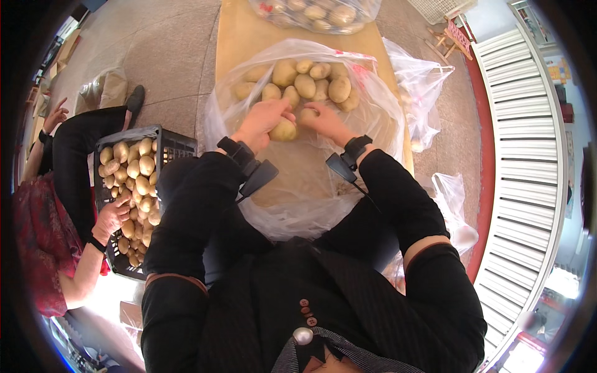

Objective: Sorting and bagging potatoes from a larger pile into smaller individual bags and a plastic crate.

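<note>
My left hand [266, 120] curls around a yellow-skinned potato [283, 131], which shows below its fingers. Just right of it, my right hand [329, 122] has its thumb and fingers on another potato [308, 116], partly covered by the fingertips. Both hands are over a spread clear plastic bag [298, 184] that lies on a wooden table [242, 28]. Beyond my fingers, a heap of loose potatoes [305, 86] rests at the bag's far side, some of them seen through the film.
Another bag of potatoes [322, 16] sits at the table's far end. Plastic bags [419, 93] stand along its right side. At left, a person's hand [112, 217] reaches into a black plastic crate [177, 140] of potatoes. A white slatted panel [522, 163] runs along the right.
</note>
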